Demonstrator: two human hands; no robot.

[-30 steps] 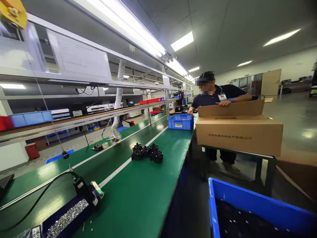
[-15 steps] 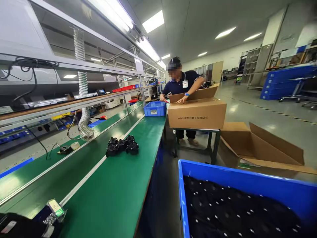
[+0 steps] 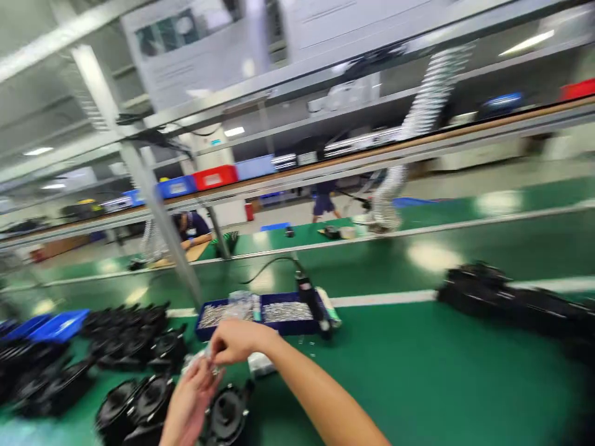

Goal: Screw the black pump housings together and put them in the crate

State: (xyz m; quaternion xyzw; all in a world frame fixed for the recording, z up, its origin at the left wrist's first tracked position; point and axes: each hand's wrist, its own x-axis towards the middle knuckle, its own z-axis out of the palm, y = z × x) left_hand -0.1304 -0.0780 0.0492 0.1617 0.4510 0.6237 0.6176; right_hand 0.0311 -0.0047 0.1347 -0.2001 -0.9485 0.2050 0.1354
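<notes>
Where the belt [image 3: 418, 371] runs nearest, a dark tray [image 3: 279, 326] holds silvery screws [image 3: 286, 311] in two compartments, just beyond the hands. Right hand [image 3: 237, 341]: fingertips pinched together above the left palm; what they pinch is too blurred to tell. Left hand [image 3: 190, 399]: fingers loosely apart, cupped upward. A black part [image 3: 227, 415] lies just right of the left hand

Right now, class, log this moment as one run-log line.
left hand, right hand together; grip blurred; above black round parts; blue screw tray behind
</notes>
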